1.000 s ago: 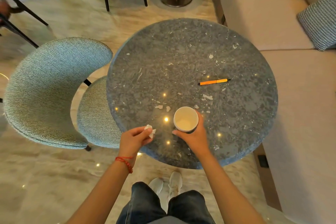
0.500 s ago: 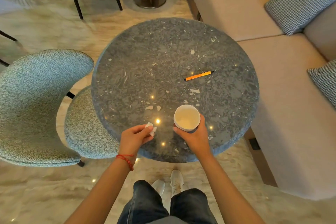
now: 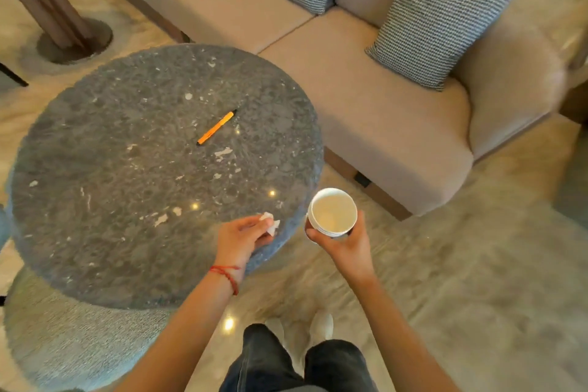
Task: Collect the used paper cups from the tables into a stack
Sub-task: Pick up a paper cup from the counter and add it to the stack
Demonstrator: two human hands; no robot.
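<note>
My right hand (image 3: 345, 243) has lifted the nested white paper cups (image 3: 332, 212) off the round grey stone counter (image 3: 127, 184), now past its four o'clock edge, ready for another table, while my left hand (image 3: 243, 237) pinches crumpled white tissue (image 3: 270, 223).

no readable text, labels or numbers anywhere

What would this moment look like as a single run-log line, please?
right hand: holds cups beside table | left hand: pinches tissue over table edge | pen: on table | phase: collecting
</note>
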